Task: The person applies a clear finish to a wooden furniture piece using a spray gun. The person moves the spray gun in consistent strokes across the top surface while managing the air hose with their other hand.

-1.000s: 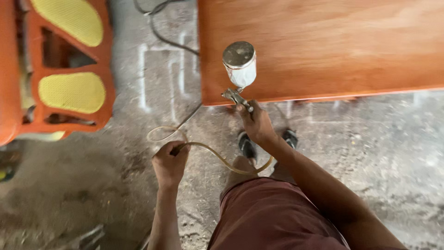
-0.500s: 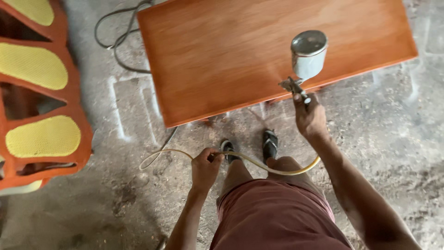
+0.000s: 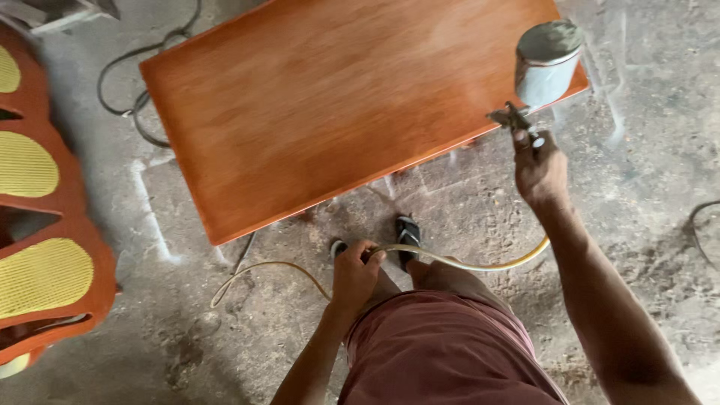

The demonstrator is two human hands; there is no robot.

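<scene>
A reddish-brown wooden board (image 3: 330, 105) lies flat just above the concrete floor. My right hand (image 3: 538, 169) grips a spray gun (image 3: 541, 71) with a grey metal cup, held over the board's near right corner; a faint mist shows beside the cup. My left hand (image 3: 354, 274) is closed on a yellow air hose (image 3: 465, 264) that runs across my lap to the gun. My sandalled feet (image 3: 407, 234) stand just below the board's front edge.
An orange frame with yellow woven panels (image 3: 41, 247) stands at the left. A black cable (image 3: 135, 97) loops on the floor by the board's far left corner. White overspray marks (image 3: 154, 217) outline the floor. Another cable (image 3: 701, 225) lies at the right edge.
The view has swung left to right along the board: my right hand with the spray gun moved from the board's left end toward its right corner. My left hand kept hold of the hose.
</scene>
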